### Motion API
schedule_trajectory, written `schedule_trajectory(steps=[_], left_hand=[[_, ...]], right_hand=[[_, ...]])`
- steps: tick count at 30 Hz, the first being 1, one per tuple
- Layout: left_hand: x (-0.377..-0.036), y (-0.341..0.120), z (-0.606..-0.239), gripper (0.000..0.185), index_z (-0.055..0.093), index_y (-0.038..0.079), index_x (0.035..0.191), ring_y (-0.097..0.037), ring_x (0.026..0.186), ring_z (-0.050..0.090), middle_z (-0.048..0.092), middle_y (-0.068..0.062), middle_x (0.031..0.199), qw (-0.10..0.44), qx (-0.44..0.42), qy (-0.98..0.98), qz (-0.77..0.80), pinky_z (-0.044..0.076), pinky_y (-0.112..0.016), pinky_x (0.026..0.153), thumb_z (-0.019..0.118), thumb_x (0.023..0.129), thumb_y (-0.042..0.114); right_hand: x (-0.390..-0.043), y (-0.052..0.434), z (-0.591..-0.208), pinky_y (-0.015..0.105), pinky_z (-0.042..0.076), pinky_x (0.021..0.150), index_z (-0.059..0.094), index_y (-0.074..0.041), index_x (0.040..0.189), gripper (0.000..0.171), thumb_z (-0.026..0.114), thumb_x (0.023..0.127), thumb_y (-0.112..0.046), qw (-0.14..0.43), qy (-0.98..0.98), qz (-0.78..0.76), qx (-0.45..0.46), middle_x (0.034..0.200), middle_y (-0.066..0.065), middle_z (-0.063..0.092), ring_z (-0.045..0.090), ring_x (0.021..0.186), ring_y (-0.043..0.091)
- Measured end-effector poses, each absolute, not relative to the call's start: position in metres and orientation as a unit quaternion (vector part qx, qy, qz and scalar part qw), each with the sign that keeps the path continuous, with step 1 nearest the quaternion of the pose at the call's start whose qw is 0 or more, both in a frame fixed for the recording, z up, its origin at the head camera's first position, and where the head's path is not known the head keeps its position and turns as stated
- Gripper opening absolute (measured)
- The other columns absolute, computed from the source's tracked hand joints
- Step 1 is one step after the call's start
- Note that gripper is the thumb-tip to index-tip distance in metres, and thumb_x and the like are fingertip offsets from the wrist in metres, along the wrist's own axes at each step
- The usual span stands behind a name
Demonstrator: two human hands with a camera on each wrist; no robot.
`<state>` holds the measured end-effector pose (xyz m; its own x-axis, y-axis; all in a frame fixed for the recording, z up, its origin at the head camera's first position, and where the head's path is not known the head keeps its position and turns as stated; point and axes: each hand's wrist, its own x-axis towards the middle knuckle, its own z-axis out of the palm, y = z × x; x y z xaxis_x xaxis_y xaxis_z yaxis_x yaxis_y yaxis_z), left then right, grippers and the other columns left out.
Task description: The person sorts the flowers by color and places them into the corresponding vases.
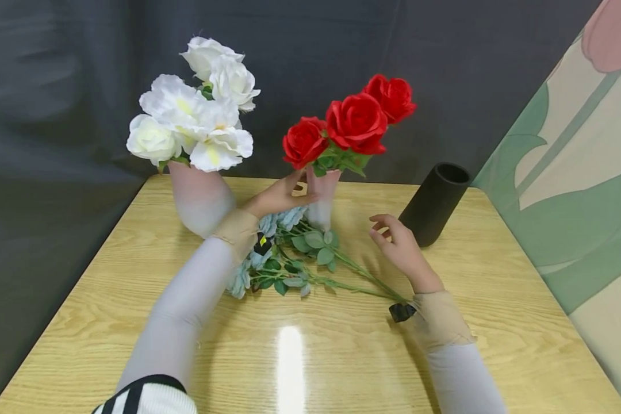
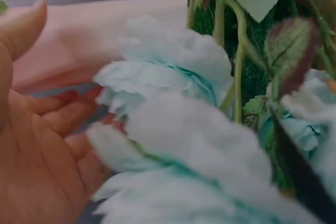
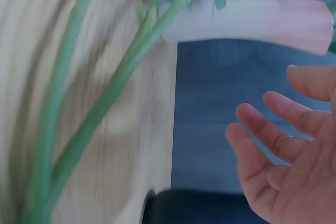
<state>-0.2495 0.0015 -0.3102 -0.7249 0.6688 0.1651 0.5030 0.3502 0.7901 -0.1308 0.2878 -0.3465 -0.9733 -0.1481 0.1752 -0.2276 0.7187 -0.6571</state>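
Red roses stand in a slim pink-and-white vase near the table's back edge. My left hand is at the left side of this vase, thumb and fingers spread; whether it touches the vase I cannot tell. Pale blue artificial flowers lie in front of that hand, their green stems running right across the table. My right hand hovers above the table between the slim vase and a black vase. In the right wrist view its loosely bent fingers hold nothing.
A wider pink-to-white vase with white flowers stands at the back left. Dark cloth hangs behind the wooden table. A tulip-patterned cloth borders the right side. Under my right wrist lies a small black object.
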Motion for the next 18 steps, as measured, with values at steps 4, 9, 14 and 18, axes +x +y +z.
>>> schedule_trajectory(steps=[4,9,14,18], left_hand=[[-0.239,-0.004,-0.305,0.077,0.017,0.002,0.158,-0.039,0.140,0.039,0.038,-0.023,0.154,0.083,0.336,0.841,0.416,0.035,-0.055,0.115,0.063,0.098,0.017],[-0.225,-0.009,-0.300,0.051,0.044,-0.008,0.137,-0.040,0.135,0.042,0.046,-0.025,0.144,0.073,0.297,0.862,0.404,0.037,-0.053,0.113,0.064,0.097,0.017],[-0.214,-0.012,-0.296,0.029,0.057,-0.002,0.113,-0.034,0.108,0.055,0.058,-0.020,0.115,0.058,0.294,0.879,0.372,0.047,-0.043,0.093,0.064,0.097,0.021],[-0.203,-0.011,-0.290,0.017,0.063,0.003,0.100,-0.025,0.082,0.058,0.065,-0.014,0.094,0.065,0.331,0.873,0.352,0.047,-0.033,0.074,0.063,0.098,0.019]], right_hand=[[-0.120,0.303,-0.349,0.050,0.049,0.087,0.056,0.002,0.132,0.033,0.053,0.103,-0.015,0.067,-0.927,0.358,0.092,0.118,0.023,0.061,0.058,0.102,0.038],[-0.109,0.327,-0.349,0.048,0.049,0.088,0.060,0.007,0.124,0.030,0.053,0.103,-0.014,0.099,-0.928,0.356,0.053,0.114,0.027,0.063,0.061,0.101,0.039],[-0.103,0.348,-0.348,0.035,0.048,0.073,0.064,0.007,0.118,0.033,0.051,0.103,-0.019,0.118,-0.931,0.340,-0.061,0.111,0.028,0.065,0.063,0.096,0.040],[-0.104,0.360,-0.350,0.030,0.043,0.067,0.061,0.007,0.120,0.038,0.052,0.102,-0.026,0.107,-0.921,0.344,-0.145,0.110,0.028,0.063,0.060,0.094,0.037]])
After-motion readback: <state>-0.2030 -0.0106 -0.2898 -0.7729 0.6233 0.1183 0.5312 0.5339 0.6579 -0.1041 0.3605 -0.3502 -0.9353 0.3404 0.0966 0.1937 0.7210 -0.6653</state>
